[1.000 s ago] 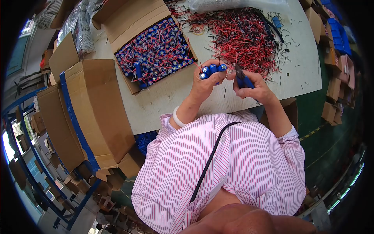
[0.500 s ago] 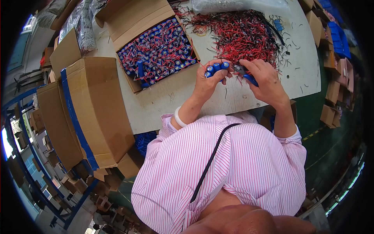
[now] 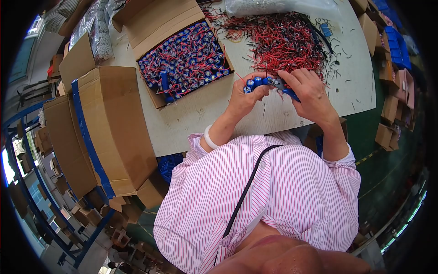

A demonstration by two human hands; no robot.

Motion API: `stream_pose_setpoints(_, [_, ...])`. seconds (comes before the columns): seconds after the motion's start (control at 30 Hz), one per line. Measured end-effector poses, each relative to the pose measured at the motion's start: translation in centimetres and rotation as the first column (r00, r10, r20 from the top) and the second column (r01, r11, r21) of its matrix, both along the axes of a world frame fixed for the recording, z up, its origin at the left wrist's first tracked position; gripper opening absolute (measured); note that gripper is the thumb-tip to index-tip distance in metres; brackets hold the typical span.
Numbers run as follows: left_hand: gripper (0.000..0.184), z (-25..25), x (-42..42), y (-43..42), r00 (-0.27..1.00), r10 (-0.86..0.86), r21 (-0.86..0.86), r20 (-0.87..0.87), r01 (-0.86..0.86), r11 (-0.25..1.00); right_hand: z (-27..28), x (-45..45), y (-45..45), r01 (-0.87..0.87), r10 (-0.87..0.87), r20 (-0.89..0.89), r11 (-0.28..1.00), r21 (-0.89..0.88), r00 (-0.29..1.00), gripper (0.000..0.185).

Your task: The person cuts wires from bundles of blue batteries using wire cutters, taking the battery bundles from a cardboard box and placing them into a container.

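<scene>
My left hand (image 3: 244,99) is closed around several blue cylindrical batteries (image 3: 256,82), their round metal ends facing up. A thin red wire sticks out by its fingers. In my right hand (image 3: 312,97) is a pair of blue-handled wire cutters (image 3: 292,94), with the fingers wrapped round the handles. The cutters' grey jaws are right at the rightmost battery; whether a wire lies between them is too small to tell. Both hands are above the front part of the white table (image 3: 273,114).
An open cardboard box (image 3: 157,29) full of blue batteries with red and black wires stands to the left. Behind my hands lies a pile of red and black wire pieces (image 3: 292,45). A plastic bag (image 3: 278,6) is at the back. A tall carton (image 3: 116,128) stands left of the table.
The wire cutters have shifted slightly left, and their jaws now meet the batteries. The batteries in my left hand have turned and moved a little to the right and down.
</scene>
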State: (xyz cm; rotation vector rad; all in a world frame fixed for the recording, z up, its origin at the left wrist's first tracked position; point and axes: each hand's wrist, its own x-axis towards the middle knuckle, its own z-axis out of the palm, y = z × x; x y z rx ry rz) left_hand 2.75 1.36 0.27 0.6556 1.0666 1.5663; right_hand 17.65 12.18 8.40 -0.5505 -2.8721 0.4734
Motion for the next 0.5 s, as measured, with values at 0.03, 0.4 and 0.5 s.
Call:
stream_pose_setpoints(0.03, [0.026, 0.0, 0.0, 0.0, 1.000, -0.014, -0.010, 0.014, 0.015, 1.000, 0.0, 0.0, 0.1, -0.009, 0.009, 0.009, 1.000, 0.028, 1.000, 0.050])
stream_pose_setpoints(0.4, [0.023, -0.2, 0.1, 0.0, 0.986, -0.104, -0.091, 0.133, 0.116, 0.989, -2.3, 0.9, -0.4, 0.013, -0.012, 0.008, 0.998, -0.060, 1.000, 0.046])
stream_pose_setpoints(0.5, [0.021, -1.0, 0.2, 0.2, 0.994, -0.097, -0.039, 0.042, 0.099, 0.994, -3.6, 0.9, -0.5, 0.046, -0.039, 0.043, 0.980, -0.192, 0.998, 0.040])
